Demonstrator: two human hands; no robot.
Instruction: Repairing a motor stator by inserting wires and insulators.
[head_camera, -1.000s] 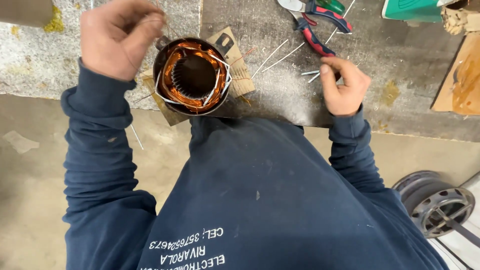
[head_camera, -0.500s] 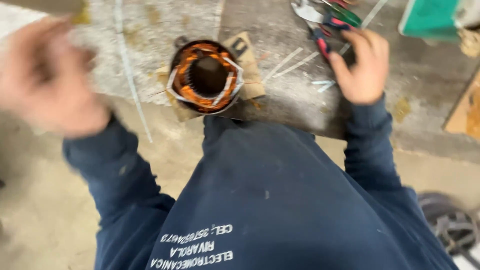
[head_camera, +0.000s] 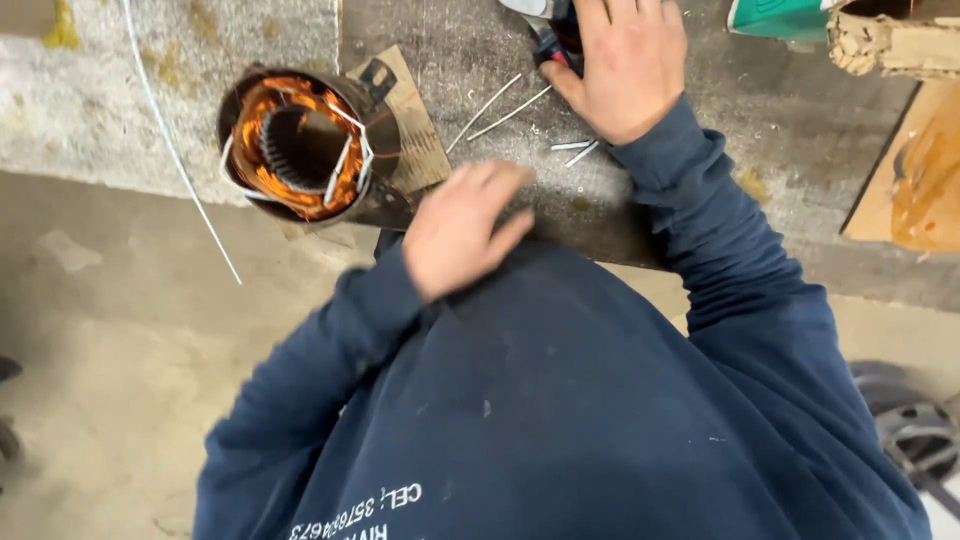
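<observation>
A motor stator (head_camera: 305, 150) with copper windings and white ties lies on its side on a piece of cardboard (head_camera: 405, 120) at the bench edge. My left hand (head_camera: 460, 225) is blurred, fingers apart and holding nothing, just right of the stator and in front of my blue sweatshirt. My right hand (head_camera: 625, 65) reaches to the back of the bench and covers red-handled pliers (head_camera: 555, 45), thumb against a handle. Thin white strips (head_camera: 500, 110) lie between the stator and that hand. A long white cord (head_camera: 180, 150) hangs from the bench left of the stator.
A green box (head_camera: 780, 15) and a frayed cardboard piece (head_camera: 880, 40) sit at the back right. A stained wooden board (head_camera: 915, 170) lies at the right. A round metal part (head_camera: 915, 435) rests on the floor at lower right.
My left hand left the stator, swung out to the left, and is now in the middle near my chest. My right hand moved from the white strips up onto the pliers.
</observation>
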